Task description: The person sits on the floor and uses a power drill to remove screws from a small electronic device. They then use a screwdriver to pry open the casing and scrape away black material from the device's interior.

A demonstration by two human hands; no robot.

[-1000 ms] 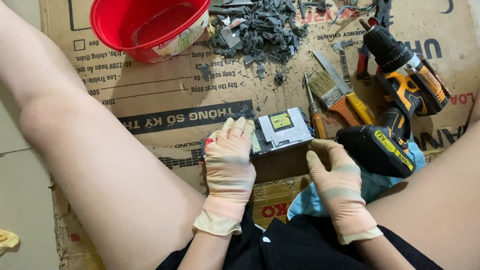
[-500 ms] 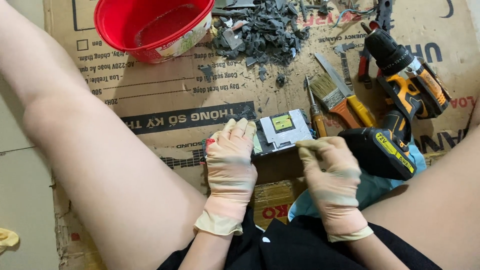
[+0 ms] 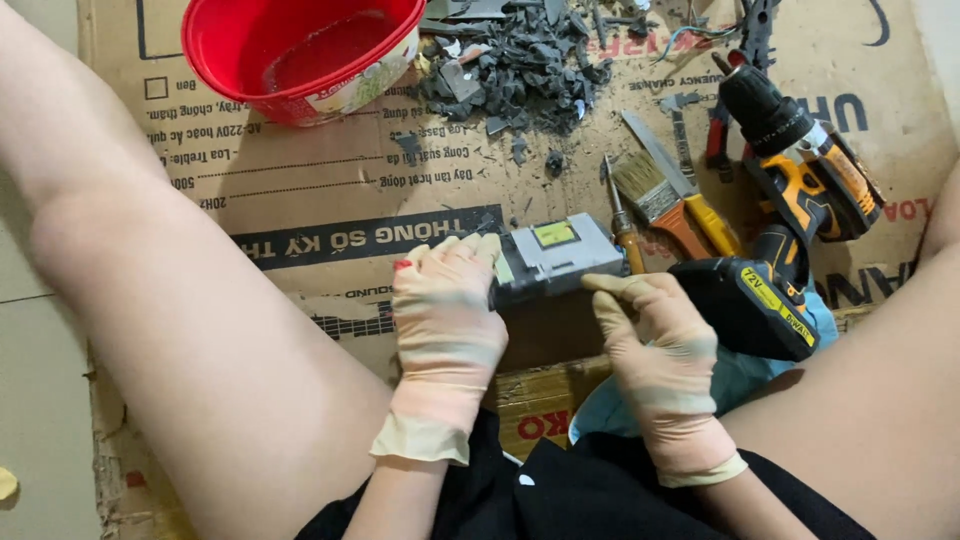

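My left hand [image 3: 447, 310] still clamps the grey box [image 3: 553, 258]; right hand [image 3: 655, 345], fingers curled empty, has slid in to its right end, drill [image 3: 775, 250] just beyond.

Bright, even indoor light; soft short shadows under hands; frame sharp, mild wide-angle stretch at edges; no glare.

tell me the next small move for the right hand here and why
Probably press the right hand fingertips into the grey battery pack end seam and pry: the left hand clamps the other end, and the right fingers sit at its edge holding no tool.
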